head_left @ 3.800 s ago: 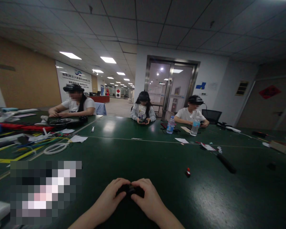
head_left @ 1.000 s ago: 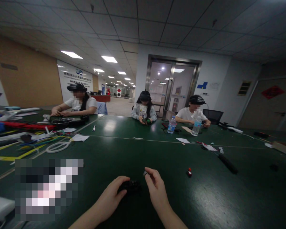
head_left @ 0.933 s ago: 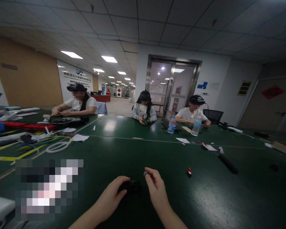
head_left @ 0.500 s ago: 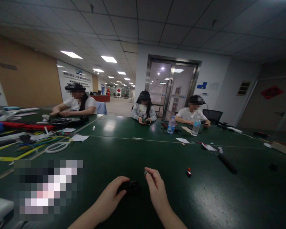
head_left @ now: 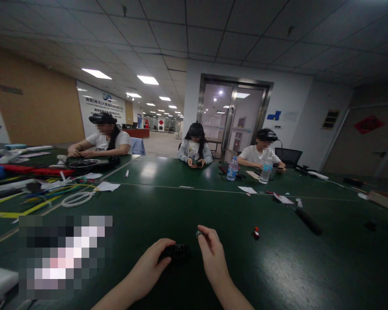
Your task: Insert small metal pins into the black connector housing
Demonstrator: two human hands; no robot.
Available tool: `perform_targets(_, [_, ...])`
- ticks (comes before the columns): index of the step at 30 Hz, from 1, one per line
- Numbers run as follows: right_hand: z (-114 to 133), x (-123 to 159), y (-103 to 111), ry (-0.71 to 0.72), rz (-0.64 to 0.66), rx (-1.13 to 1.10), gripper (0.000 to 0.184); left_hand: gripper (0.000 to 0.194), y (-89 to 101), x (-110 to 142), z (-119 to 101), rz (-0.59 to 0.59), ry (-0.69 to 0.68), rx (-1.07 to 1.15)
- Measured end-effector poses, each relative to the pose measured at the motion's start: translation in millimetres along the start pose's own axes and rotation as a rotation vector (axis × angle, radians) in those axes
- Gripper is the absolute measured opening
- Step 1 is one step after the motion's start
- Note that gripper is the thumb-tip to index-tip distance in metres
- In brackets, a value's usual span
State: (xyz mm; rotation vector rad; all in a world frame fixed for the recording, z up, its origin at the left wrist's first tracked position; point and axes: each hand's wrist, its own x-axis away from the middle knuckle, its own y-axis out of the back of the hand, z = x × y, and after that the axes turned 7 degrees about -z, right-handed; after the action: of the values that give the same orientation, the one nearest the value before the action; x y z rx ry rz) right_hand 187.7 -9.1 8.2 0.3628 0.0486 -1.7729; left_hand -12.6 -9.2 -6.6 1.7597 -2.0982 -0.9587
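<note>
My left hand (head_left: 151, 259) is gripping a black object (head_left: 180, 251) by its left end, thumb on the near side and fingers on the far side, opening only as wide as the object needs. The object is showing just right of those fingers; whether it is resting on the surface (head_left: 168, 211) or hanging slightly above, I cannot tell. I am judging that this side hold is steadying it while leaving its top and right end uncovered.

My right hand (head_left: 213, 249) is pinching a small greyish piece (head_left: 198, 234), thumb and fingertips nearly meeting, apart from the object and just beyond its right end. The fingertip pinch is probably suiting so small a piece, giving fine control.

Right of my right hand, a small red and white item (head_left: 256, 233) is lying alone, and farther right a black handle (head_left: 308, 221) is lying slantwise. Beyond my left hand, a coiled white tube (head_left: 77, 199) is lying off to the left. Two bottles (head_left: 232, 168) are standing well beyond my right hand, and across from me three people (head_left: 194, 148) are sitting.
</note>
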Motion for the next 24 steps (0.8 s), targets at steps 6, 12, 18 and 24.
perform_targets(6, [-4.4,-1.6,-0.8,-0.008,-0.019,-0.020,0.035,0.036,0.4,0.3,-1.1,0.005,0.002,0.000])
perform_targets(12, [-9.3,-3.0,-3.3,0.030,-0.052,-0.007,0.035,0.035,0.4,-0.3,-2.1,0.015,-0.003,-0.003])
perform_targets(18, [-8.7,-2.9,-3.8,0.014,-0.032,0.004,0.034,0.036,-2.1,-1.7,1.4,0.004,0.003,0.007])
perform_targets(24, [-8.6,-1.6,-2.6,-0.018,0.027,0.062,0.032,0.035,-1.5,-1.6,-1.8,0.000,0.010,0.005])
